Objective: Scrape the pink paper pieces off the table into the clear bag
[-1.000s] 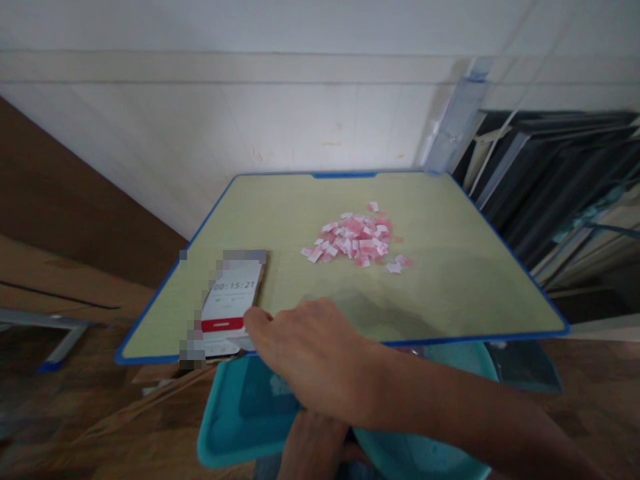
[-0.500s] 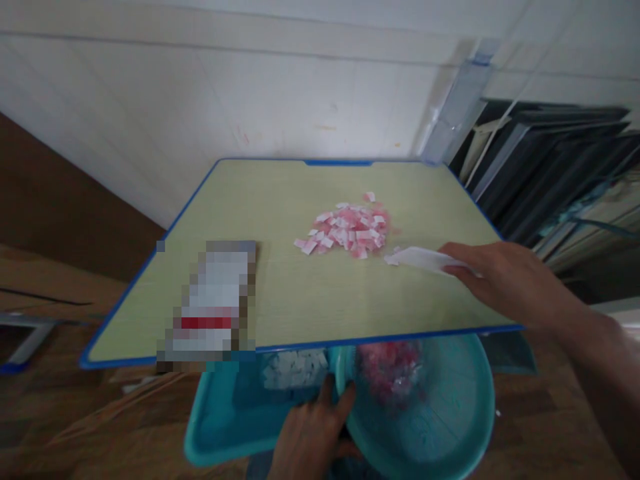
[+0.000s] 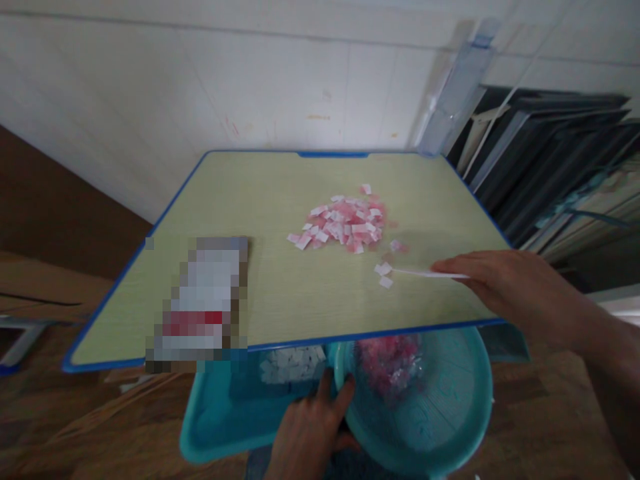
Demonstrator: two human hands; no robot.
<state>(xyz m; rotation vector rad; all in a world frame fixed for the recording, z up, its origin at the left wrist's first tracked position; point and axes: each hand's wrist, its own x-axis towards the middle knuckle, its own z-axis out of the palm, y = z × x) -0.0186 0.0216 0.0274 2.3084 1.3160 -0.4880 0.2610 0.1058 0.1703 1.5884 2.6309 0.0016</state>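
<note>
The right hand (image 3: pixel 515 293) pinches a thin white card (image 3: pixel 430 273), its edge on the counter (image 3: pixel 280 293) beside two stray paper bits (image 3: pixel 384 275). The left hand (image 3: pixel 310 433) grips the rim of a teal basin (image 3: pixel 450 413) below the counter's near edge, pink scraps inside. The pink-and-white scrap pile (image 3: pixel 343 223) lies beyond the card. A blurred phone (image 3: pixel 203 300) sits left; no writing is legible.

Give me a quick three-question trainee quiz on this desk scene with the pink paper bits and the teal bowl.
1. True or false: the right hand holds a flat white card over the green, blue-edged desk.
2. What does the left hand grip?
A. the pile of small pink and white paper pieces
B. the round teal plastic bowl
C. the card
3. Fill in: the bowl sits ___ the desk's near edge.

Key: 1 true; 2 B; 3 below.
</note>
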